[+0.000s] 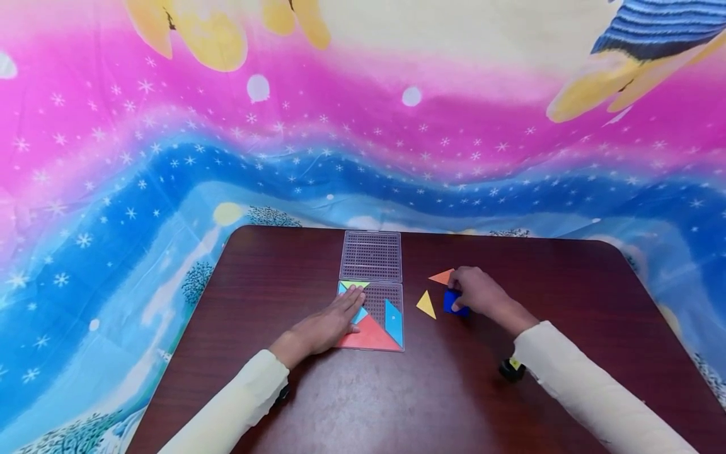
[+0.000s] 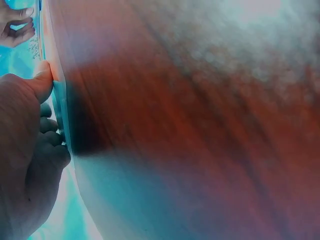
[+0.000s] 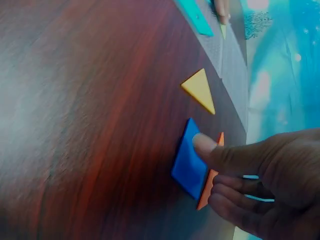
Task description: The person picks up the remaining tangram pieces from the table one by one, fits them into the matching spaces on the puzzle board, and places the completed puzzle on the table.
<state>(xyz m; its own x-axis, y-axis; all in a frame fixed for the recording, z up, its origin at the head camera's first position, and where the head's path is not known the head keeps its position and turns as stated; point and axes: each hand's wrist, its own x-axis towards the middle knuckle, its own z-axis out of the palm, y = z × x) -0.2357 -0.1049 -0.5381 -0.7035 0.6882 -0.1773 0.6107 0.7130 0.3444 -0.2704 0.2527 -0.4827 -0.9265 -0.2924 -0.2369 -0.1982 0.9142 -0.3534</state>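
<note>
My left hand point(image 1: 337, 318) lies with fairly straight fingers over the lower panel of a clear gridded tray point(image 1: 377, 306). Under and around it are a green triangle point(image 1: 356, 285), a red-orange triangle point(image 1: 371, 334) and light-blue pieces, partly covered. A blue parallelogram point(image 1: 393, 321) sits at the panel's right side. To the right, my right hand point(image 1: 476, 290) bends over a dark-blue four-sided tile point(image 3: 190, 162), thumb on its face. Its other fingertips overlap an orange triangle point(image 3: 207, 192) beside that tile; I cannot tell whether they pinch either piece.
A yellow triangle point(image 1: 426, 305) lies on the brown table point(image 1: 363, 403) between tray and right hand. The tray's gridded upper panel point(image 1: 371, 255) reaches the table's back edge. Behind hangs a patterned cloth point(image 1: 363, 126). A black device point(image 1: 512, 369) is at the right wrist.
</note>
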